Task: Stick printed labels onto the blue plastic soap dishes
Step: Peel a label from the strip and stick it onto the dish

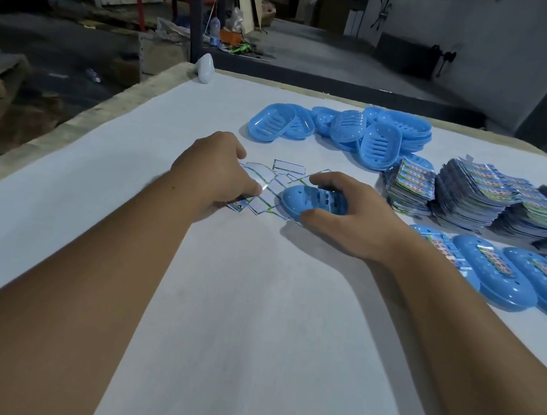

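Near the middle of the white-covered table [253, 308], the right hand [344, 212] curls around an upturned blue oval plastic soap dish [303, 202], steadying it for labelling. The left hand [211, 172] pinches a glossy printed label [261, 185] among loose backing scraps [289, 167], likely peeling it.

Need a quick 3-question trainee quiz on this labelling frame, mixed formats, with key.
1. True or false: the right hand grips a blue soap dish lying bottom-up on the table.
2. The labelled dishes lie: A) at the table's far edge B) in a row at the right, nearer than the label stacks C) under the left hand.
3. What lies under the left hand's fingertips?

Key: 1 true; 2 B; 3 loose scattered label pieces.
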Available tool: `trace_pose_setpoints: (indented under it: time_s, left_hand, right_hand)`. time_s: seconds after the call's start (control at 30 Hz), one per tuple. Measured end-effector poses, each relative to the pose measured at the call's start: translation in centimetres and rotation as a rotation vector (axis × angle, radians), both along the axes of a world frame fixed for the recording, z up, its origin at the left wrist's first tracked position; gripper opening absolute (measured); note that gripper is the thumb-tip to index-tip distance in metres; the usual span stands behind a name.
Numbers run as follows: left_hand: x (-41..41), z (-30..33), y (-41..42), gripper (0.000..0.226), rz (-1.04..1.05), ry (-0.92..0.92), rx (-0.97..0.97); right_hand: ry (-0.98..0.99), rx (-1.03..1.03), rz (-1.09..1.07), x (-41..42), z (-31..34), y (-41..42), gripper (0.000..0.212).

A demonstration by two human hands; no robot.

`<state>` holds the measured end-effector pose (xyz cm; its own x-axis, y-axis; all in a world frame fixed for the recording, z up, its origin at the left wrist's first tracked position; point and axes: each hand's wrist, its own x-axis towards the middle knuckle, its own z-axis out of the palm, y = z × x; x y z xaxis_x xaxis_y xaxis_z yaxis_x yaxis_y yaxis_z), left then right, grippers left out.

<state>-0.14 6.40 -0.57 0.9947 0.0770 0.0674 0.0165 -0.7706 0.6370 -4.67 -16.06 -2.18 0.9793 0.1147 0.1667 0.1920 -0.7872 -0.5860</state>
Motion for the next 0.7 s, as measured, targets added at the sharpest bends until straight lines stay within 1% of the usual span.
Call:
trace_pose_setpoints:
  time_s: [0.07,0.1,0.17,0.2,0.23,0.3,0.37,0.43,0.5,0.6,0.7]
  left_hand:
    - [0.1,0.2,-0.1,0.058,0.002,0.023,-0.19]
    - [0.2,0.3,0.0,0.05,0.009,0.007,-0.217]
    - [0.3,0.7,0.1,0.032,0.022,-0.028,-0.206]
    - [0.3,0.9,0.1,0.023,0.012,-0.048,-0.231]
    - [0.2,1.0,0.0,0.019,-0.005,-0.062,-0.285]
    - [-0.1,1.3,-0.3,0.026,-0.027,-0.09,-0.409]
    - [-0.3,1.5,-1.0,0.023,-0.063,-0.137,-0.492]
    - [-0.8,1.8,-1.7,0.016,-0.133,-0.138,-0.58]
    - [-1.0,1.8,-2.2,0.014,-0.182,-0.119,-0.63]
    - [-1.2,1.8,-2.6,0.009,-0.213,-0.095,-0.637]
    - [-1.4,1.8,-3.0,0.007,-0.207,-0.083,-0.666]
  right_hand:
    - [-0.004,-0.008,-0.002,0.0,0.0,0.0,0.071]
    - [-0.008,-0.008,-0.003,0.0,0.0,0.0,0.071]
    - [-0.021,0.003,-0.01,0.0,-0.1,0.0,0.069]
    - [-0.034,0.012,-0.017,0.1,-0.1,0.0,0.067]
    - [-0.054,0.024,-0.026,0.1,-0.2,0.0,0.063]
    - [-0.128,0.062,-0.056,0.2,-0.3,0.1,0.051]
    - [-0.211,0.145,-0.094,0.3,-0.3,0.3,0.04]
    - [-0.242,0.282,-0.106,0.3,-0.1,0.8,0.04]
    - [-0.233,0.425,-0.093,0.3,0.2,1.0,0.045]
    - [-0.21,0.527,-0.073,0.2,0.5,1.1,0.043]
    - [-0.21,0.621,-0.115,0.3,0.7,1.2,0.039]
